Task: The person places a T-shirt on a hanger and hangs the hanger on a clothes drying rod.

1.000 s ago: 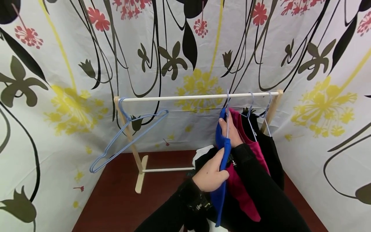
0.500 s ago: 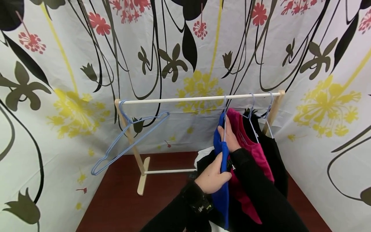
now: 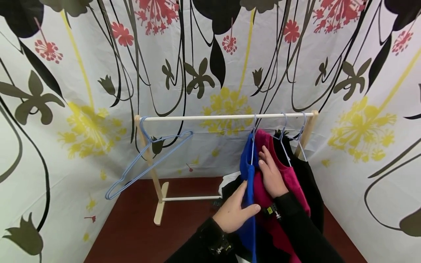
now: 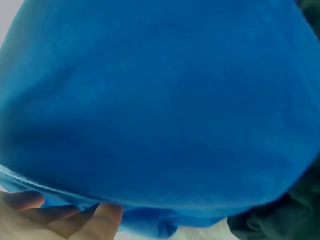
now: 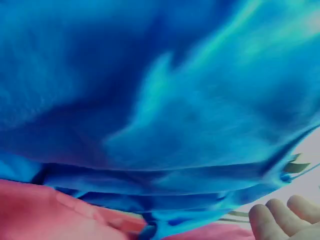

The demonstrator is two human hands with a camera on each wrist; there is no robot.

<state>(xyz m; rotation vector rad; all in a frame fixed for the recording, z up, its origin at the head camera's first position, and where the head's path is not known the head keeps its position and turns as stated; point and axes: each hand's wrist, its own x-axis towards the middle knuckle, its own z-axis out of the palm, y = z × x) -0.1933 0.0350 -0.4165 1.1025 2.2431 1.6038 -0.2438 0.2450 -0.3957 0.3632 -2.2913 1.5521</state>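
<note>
A blue garment (image 3: 248, 166) hangs on a light blue wire hanger from the wooden rod (image 3: 210, 117) of a small rack. My left hand (image 3: 235, 213) holds its lower part, thumb across the front and fingers along its left edge. My right hand (image 3: 271, 174) lies with straight fingers on the pink garment (image 3: 291, 179), just right of the blue one. Blue cloth (image 4: 160, 100) fills the left wrist view, with my fingers (image 4: 60, 220) under its hem. In the right wrist view, blue cloth (image 5: 150, 90) hangs over pink cloth (image 5: 45, 210), with fingertips (image 5: 280, 217) at the lower right.
A black garment (image 3: 310, 182) hangs at the rod's right end. Empty light blue hangers (image 3: 148, 160) dangle at its left end. More clothes (image 3: 230, 182) lie on the dark red table (image 3: 131, 226) behind the hands. Flowered curtains (image 3: 65, 109) close in on all sides.
My right hand has let go of the blue garment's top, slid down and opened onto the pink one. My left hand has dropped a little lower on the blue cloth.
</note>
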